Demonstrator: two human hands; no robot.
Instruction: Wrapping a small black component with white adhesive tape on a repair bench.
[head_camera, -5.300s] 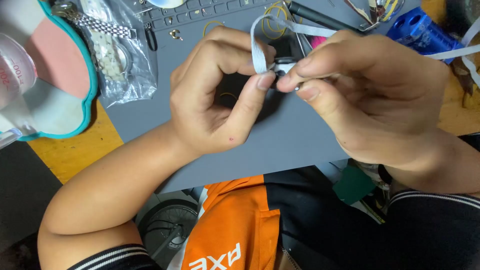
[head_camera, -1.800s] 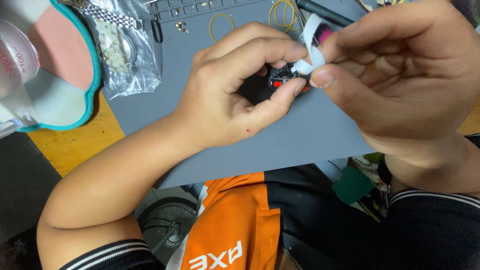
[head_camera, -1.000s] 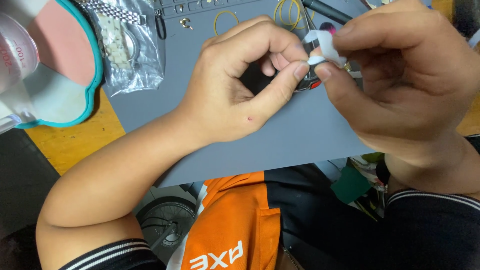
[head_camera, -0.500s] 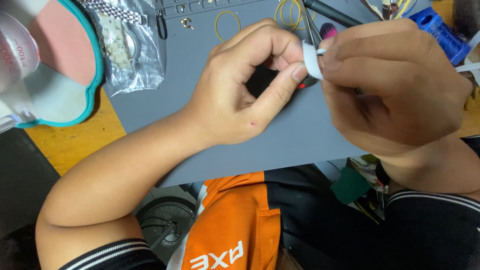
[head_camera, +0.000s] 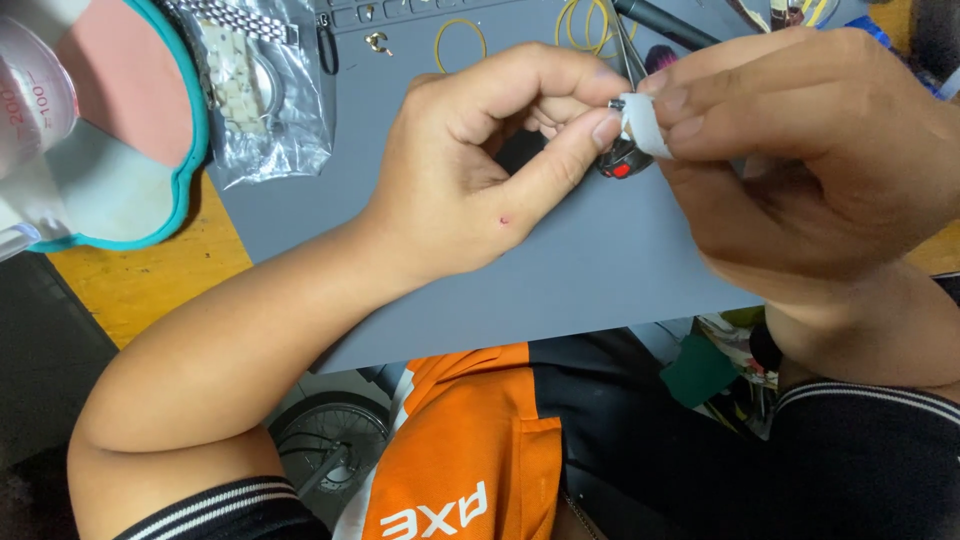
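My left hand (head_camera: 490, 160) curls around a small dark object with a red spot (head_camera: 622, 160), pinching it between thumb and fingertips; most of it is hidden in the palm. My right hand (head_camera: 800, 150) pinches a short white strip (head_camera: 645, 122) and presses it against the top of that object. Both hands hover over a grey work mat (head_camera: 560, 270).
A clear plastic bag holding a metal watch band (head_camera: 260, 90) lies at the mat's upper left beside a teal-rimmed pink dish (head_camera: 130, 110). Yellow rubber bands (head_camera: 460, 30), a small metal part (head_camera: 377, 42) and tweezers (head_camera: 628, 55) lie along the mat's far edge. Wooden tabletop (head_camera: 140, 285) shows left.
The white strip, held as a long band between both hands at first, is now wrapped short against the dark object. My right hand has shifted slightly right over it.
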